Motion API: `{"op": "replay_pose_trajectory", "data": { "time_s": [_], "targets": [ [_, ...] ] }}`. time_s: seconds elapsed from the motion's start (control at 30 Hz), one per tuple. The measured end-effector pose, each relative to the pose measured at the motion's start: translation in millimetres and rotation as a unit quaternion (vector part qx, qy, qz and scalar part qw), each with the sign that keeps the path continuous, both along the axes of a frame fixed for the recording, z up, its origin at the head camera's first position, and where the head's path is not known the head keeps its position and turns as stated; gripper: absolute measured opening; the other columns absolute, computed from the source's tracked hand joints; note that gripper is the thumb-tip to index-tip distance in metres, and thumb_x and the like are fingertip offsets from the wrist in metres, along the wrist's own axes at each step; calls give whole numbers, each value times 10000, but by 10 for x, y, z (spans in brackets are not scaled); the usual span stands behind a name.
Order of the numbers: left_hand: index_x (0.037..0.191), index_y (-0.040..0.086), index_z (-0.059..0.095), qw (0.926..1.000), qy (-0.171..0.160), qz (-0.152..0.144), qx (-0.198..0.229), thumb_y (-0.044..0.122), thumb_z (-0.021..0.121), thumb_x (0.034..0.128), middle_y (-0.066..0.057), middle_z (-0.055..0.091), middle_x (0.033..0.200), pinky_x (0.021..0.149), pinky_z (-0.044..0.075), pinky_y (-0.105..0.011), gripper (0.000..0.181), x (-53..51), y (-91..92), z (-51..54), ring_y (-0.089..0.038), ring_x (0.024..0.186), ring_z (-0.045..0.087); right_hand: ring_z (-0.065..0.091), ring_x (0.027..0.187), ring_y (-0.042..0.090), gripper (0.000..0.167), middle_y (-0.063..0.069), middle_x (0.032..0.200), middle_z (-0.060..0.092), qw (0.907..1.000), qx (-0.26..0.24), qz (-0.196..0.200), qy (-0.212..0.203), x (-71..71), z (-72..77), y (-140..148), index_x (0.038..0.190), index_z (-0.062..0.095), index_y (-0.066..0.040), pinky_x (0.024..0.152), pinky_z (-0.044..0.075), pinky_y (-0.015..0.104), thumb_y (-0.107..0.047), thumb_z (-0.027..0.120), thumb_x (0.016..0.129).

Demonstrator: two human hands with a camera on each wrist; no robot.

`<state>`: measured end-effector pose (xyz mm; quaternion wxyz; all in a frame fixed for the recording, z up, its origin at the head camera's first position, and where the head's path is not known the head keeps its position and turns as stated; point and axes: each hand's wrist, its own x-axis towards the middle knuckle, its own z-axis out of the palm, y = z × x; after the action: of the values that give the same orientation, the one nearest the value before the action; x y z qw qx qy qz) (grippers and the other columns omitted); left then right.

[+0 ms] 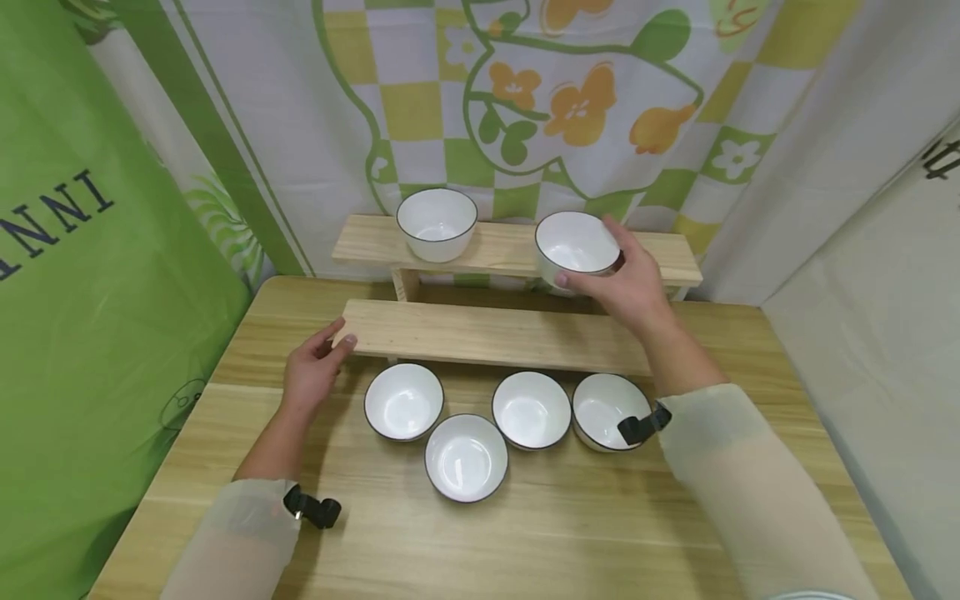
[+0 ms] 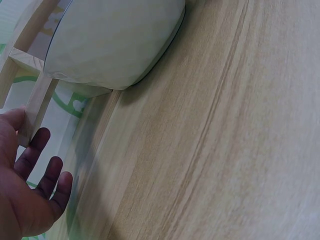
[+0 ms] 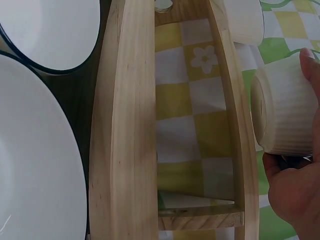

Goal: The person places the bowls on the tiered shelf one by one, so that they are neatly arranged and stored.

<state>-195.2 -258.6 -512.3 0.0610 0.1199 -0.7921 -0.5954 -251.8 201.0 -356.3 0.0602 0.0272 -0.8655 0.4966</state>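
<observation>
My right hand [image 1: 633, 279] grips a white bowl [image 1: 576, 243] with a dark rim, thumb at its near side and fingers on the far right. In the head view the bowl overlaps the right part of the upper shelf board [image 1: 510, 250]; the right wrist view shows its ribbed side [image 3: 285, 107] close to the shelf. With thumb and fingers, my left hand [image 1: 313, 367] pinches the left end of the lower shelf board [image 1: 480, 333]. The left wrist view shows that hand [image 2: 30, 185] with its other fingers spread loosely. Another white bowl [image 1: 437, 223] stands on the upper board's left part.
In front of the shelf, on the wooden table [image 1: 570, 533], stand several more white bowls, among them a left one [image 1: 403, 402], a front one [image 1: 466, 458] and a right one [image 1: 607, 408]. A patterned curtain [image 1: 420, 108] hangs behind; a green cloth [image 1: 112, 250] hangs at left.
</observation>
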Motion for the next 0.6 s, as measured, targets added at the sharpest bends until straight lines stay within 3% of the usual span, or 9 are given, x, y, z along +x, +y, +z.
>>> {"op": "replay_pose_trajectory", "data": {
  "time_s": [0.4,0.6],
  "targets": [
    [1469,255,614,10000,34,56,-38,553,756,914,-98,625,1419,705,514,-173,646,-7,-12,-24,-117,997,600,427,1422,267,1272,115,1639,363,9996,256,74,-126,-160,37,-160,1666,239,-267,1159,373,423,-560,960,660],
    [1474,269,607,9999,-14,73,-88,570,746,914,-77,610,1448,728,517,-172,651,-18,1,-26,-148,1068,600,428,1424,282,1258,113,1635,372,9990,428,127,46,-220,70,-234,1664,253,-239,1165,369,431,-571,949,670]
  ]
}}
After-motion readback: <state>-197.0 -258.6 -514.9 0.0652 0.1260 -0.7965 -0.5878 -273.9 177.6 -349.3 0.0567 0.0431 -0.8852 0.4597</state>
